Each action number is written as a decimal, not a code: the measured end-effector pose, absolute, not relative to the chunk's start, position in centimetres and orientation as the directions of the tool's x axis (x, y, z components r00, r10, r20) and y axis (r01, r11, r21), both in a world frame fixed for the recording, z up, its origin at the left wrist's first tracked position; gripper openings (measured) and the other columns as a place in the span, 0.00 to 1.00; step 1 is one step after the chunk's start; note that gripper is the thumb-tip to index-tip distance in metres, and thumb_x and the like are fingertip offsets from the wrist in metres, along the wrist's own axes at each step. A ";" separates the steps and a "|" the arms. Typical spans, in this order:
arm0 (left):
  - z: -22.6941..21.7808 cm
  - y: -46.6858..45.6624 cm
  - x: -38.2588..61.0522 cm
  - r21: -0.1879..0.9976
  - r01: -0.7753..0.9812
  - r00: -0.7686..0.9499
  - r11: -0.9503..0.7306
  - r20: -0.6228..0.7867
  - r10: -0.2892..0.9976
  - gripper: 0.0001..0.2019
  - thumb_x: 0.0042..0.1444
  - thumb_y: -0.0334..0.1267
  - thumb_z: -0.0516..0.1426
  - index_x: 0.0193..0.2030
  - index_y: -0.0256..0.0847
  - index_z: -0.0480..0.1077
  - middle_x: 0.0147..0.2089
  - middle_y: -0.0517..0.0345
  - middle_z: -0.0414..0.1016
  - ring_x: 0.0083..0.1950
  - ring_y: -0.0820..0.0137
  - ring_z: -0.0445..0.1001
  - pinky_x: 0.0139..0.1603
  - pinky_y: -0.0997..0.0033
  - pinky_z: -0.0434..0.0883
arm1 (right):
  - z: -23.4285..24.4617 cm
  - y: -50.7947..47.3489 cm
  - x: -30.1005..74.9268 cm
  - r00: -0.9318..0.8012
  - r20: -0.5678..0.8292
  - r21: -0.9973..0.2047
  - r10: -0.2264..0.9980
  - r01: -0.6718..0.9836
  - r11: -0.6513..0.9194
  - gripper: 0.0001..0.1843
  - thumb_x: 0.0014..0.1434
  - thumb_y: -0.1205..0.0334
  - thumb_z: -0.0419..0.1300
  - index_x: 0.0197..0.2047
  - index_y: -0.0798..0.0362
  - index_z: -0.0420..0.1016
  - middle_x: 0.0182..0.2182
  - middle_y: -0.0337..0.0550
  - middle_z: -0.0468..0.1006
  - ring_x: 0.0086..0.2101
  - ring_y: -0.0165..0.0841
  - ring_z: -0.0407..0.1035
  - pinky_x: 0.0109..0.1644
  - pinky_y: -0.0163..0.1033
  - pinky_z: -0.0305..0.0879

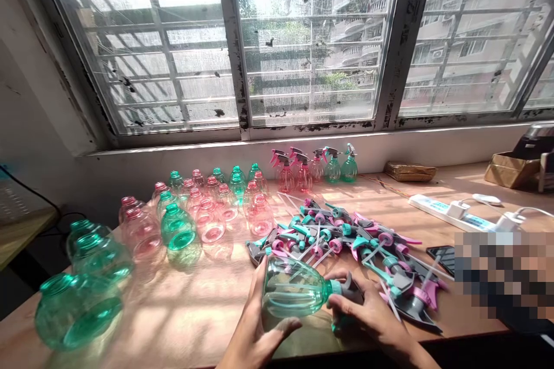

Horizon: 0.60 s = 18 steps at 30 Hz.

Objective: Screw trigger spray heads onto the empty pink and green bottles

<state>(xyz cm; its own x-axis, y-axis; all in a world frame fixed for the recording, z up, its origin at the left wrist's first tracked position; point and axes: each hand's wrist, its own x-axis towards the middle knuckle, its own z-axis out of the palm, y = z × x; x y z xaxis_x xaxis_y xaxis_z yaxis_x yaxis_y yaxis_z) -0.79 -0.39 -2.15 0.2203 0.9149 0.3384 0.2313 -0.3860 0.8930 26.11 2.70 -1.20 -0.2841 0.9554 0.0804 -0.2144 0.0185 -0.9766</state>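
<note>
A clear green spray bottle lies sideways between my hands, low over the front of the table. My left hand cups its base, with the thumb along the near side. At the neck, my right hand is closed around the grey and teal spray head, and a pale tube shows inside the bottle. Just beyond my right hand spreads a heap of loose pink, teal and grey spray heads with thin tubes. To the left stand several headless green bottles and pink bottles.
Several bottles with spray heads fitted stand by the window wall. On the right are a white power strip with plugs, a phone, a brown paper packet and a cardboard box. The table's front edge runs below my hands.
</note>
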 end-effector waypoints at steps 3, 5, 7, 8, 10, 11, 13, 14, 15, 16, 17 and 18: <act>-2.2 -0.1 -0.7 0.862 0.281 0.212 -0.421 0.372 0.904 0.47 0.65 0.48 0.66 0.81 0.63 0.41 0.84 0.53 0.46 0.83 0.44 0.49 0.82 0.39 0.46 | -0.9 2.8 26.1 -0.311 0.066 -0.971 0.948 -0.240 -0.011 0.27 0.54 0.42 0.78 0.47 0.52 0.78 0.23 0.37 0.84 0.23 0.34 0.79 0.30 0.38 0.73; -2.5 0.0 -0.7 0.858 0.281 0.196 -0.430 0.388 0.901 0.45 0.67 0.47 0.64 0.81 0.64 0.40 0.84 0.54 0.44 0.82 0.45 0.49 0.82 0.38 0.46 | -0.7 2.8 26.1 -0.312 0.068 -0.970 0.948 -0.242 -0.010 0.27 0.54 0.43 0.78 0.46 0.52 0.78 0.23 0.36 0.84 0.23 0.33 0.79 0.30 0.37 0.73; -3.0 0.1 -0.7 0.876 0.242 0.184 -0.418 0.382 0.906 0.43 0.70 0.48 0.61 0.81 0.63 0.39 0.84 0.53 0.44 0.82 0.46 0.53 0.81 0.39 0.48 | -0.4 2.7 26.0 -0.303 0.082 -0.970 0.950 -0.242 0.006 0.27 0.53 0.42 0.79 0.45 0.52 0.79 0.25 0.36 0.84 0.23 0.33 0.79 0.30 0.36 0.73; -3.1 0.1 -0.8 0.881 0.228 0.184 -0.414 0.379 0.907 0.42 0.70 0.48 0.60 0.81 0.63 0.39 0.84 0.52 0.45 0.82 0.46 0.53 0.81 0.40 0.49 | -0.3 2.7 26.0 -0.300 0.084 -0.971 0.950 -0.240 0.010 0.27 0.53 0.42 0.79 0.45 0.52 0.79 0.26 0.36 0.84 0.24 0.33 0.79 0.30 0.36 0.74; -3.3 0.0 -0.9 0.878 0.242 0.193 -0.412 0.373 0.908 0.45 0.69 0.48 0.62 0.81 0.64 0.37 0.85 0.53 0.43 0.83 0.46 0.49 0.81 0.38 0.47 | -0.2 2.6 26.0 -0.304 0.078 -0.971 0.950 -0.239 0.004 0.27 0.53 0.42 0.79 0.45 0.51 0.79 0.26 0.35 0.84 0.24 0.33 0.80 0.31 0.36 0.74; -3.3 -0.1 -0.9 0.873 0.262 0.197 -0.411 0.369 0.908 0.46 0.68 0.49 0.63 0.81 0.65 0.36 0.85 0.55 0.41 0.84 0.46 0.46 0.81 0.37 0.45 | -0.2 2.6 26.0 -0.307 0.076 -0.971 0.949 -0.237 0.002 0.27 0.53 0.42 0.79 0.45 0.51 0.79 0.25 0.35 0.84 0.24 0.32 0.80 0.31 0.35 0.74; -3.0 -0.2 -0.9 0.872 0.277 0.203 -0.404 0.358 0.911 0.49 0.66 0.49 0.65 0.81 0.65 0.35 0.86 0.56 0.40 0.84 0.45 0.42 0.81 0.35 0.44 | -0.3 2.6 26.0 -0.312 0.075 -0.972 0.947 -0.237 -0.001 0.27 0.54 0.42 0.79 0.45 0.52 0.79 0.24 0.35 0.83 0.24 0.32 0.79 0.30 0.35 0.74; -2.9 -0.2 -0.9 0.876 0.266 0.209 -0.401 0.354 0.912 0.49 0.66 0.49 0.65 0.82 0.64 0.35 0.86 0.56 0.41 0.84 0.45 0.43 0.81 0.36 0.45 | -0.3 2.7 26.0 -0.315 0.075 -0.971 0.946 -0.240 -0.002 0.27 0.53 0.42 0.79 0.45 0.52 0.79 0.24 0.35 0.83 0.24 0.32 0.79 0.30 0.35 0.74; -2.7 -0.3 -0.9 0.881 0.251 0.216 -0.401 0.352 0.910 0.49 0.66 0.49 0.65 0.82 0.63 0.36 0.85 0.54 0.43 0.84 0.45 0.44 0.81 0.37 0.48 | -0.4 2.7 26.0 -0.318 0.076 -0.970 0.945 -0.244 -0.004 0.27 0.53 0.42 0.79 0.45 0.52 0.79 0.24 0.35 0.83 0.24 0.32 0.79 0.30 0.35 0.74; -2.5 -0.3 -0.9 0.882 0.241 0.224 -0.405 0.356 0.907 0.49 0.66 0.49 0.65 0.82 0.61 0.36 0.85 0.53 0.44 0.84 0.44 0.45 0.81 0.39 0.50 | -0.4 2.7 26.0 -0.322 0.077 -0.969 0.944 -0.249 -0.006 0.27 0.53 0.42 0.79 0.45 0.52 0.79 0.24 0.35 0.83 0.24 0.32 0.79 0.30 0.35 0.74; -2.4 -0.3 -0.9 0.879 0.243 0.226 -0.410 0.360 0.905 0.49 0.66 0.49 0.65 0.82 0.60 0.37 0.85 0.53 0.44 0.83 0.44 0.45 0.81 0.40 0.50 | -0.5 2.7 26.0 -0.326 0.077 -0.968 0.942 -0.252 -0.008 0.27 0.53 0.42 0.79 0.45 0.52 0.79 0.25 0.35 0.83 0.24 0.32 0.79 0.30 0.35 0.74; -2.4 -0.2 -0.9 0.874 0.253 0.225 -0.414 0.363 0.904 0.49 0.66 0.49 0.65 0.82 0.60 0.37 0.85 0.53 0.44 0.83 0.44 0.45 0.81 0.40 0.50 | -0.5 2.7 26.0 -0.328 0.075 -0.968 0.942 -0.252 -0.011 0.27 0.53 0.42 0.79 0.45 0.52 0.79 0.24 0.36 0.83 0.24 0.33 0.79 0.30 0.36 0.74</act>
